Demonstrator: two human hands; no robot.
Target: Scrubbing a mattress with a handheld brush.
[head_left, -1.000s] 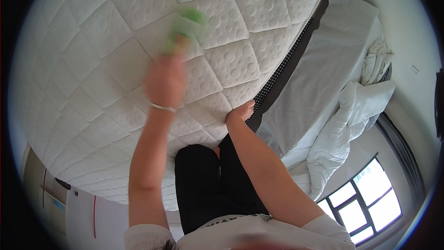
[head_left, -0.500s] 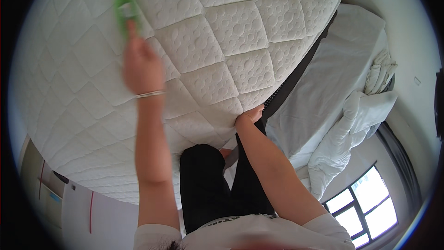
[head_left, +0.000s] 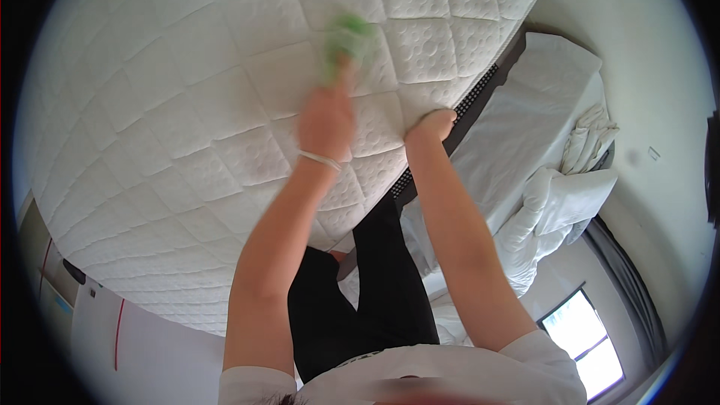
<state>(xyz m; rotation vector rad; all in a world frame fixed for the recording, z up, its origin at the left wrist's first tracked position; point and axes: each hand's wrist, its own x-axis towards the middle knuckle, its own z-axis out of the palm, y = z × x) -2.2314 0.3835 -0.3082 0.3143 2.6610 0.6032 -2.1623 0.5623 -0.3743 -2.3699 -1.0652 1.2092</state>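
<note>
A white quilted mattress (head_left: 225,90) fills most of the view, its edge running diagonally down on the right. My left hand (head_left: 327,124), a pale band at its wrist, is closed around a green oval brush-like tool (head_left: 349,37). Motion smears both, so the tool's exact kind is hard to make out; it lies over the mattress face. My right hand (head_left: 433,126) is closed at the mattress's right edge, fingers curled over it, with some fingertips hidden.
Beyond the mattress edge runs a dark bed base with a dotted strip (head_left: 477,94). Farther right is a grey-white sheeted bed (head_left: 517,116) with a bunched white quilt (head_left: 536,206). A window (head_left: 585,341) and dark curtain (head_left: 634,285) are at lower right. My legs stand against the mattress.
My left hand and the green tool have swept right across the mattress. My right hand has shifted up and right along the edge, still gripping. The view has moved too.
</note>
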